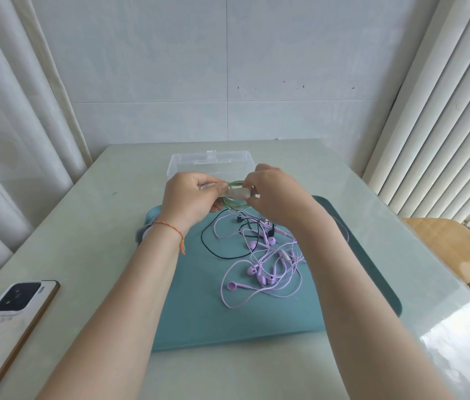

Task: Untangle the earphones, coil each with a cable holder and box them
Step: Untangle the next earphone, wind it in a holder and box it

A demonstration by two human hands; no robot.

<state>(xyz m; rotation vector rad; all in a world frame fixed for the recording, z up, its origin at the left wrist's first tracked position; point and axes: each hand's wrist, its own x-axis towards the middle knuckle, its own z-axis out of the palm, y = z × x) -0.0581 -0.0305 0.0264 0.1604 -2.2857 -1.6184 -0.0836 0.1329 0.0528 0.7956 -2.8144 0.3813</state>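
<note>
Two hands: left hand (pixel 190 194) and right hand (pixel 271 192) fingers pinch green coil (pixel 235 204) | pale desk (pixel 89 226), teal mat (pixel 228 313), clear box (pixel 210 164) | tiled wall (pixel 228 67), curtains (pixel 11 125)

phone (pixel 23 306) face down at table's (pixel 89 226) left edge, curtains (pixel 11 125)

Text check | nothing legible from where I look | phone (pixel 17 307) at my 8 o'clock lies back up: no brand or lettering readable | clear box (pixel 210 166) at 12 o'clock: no label readable
</note>
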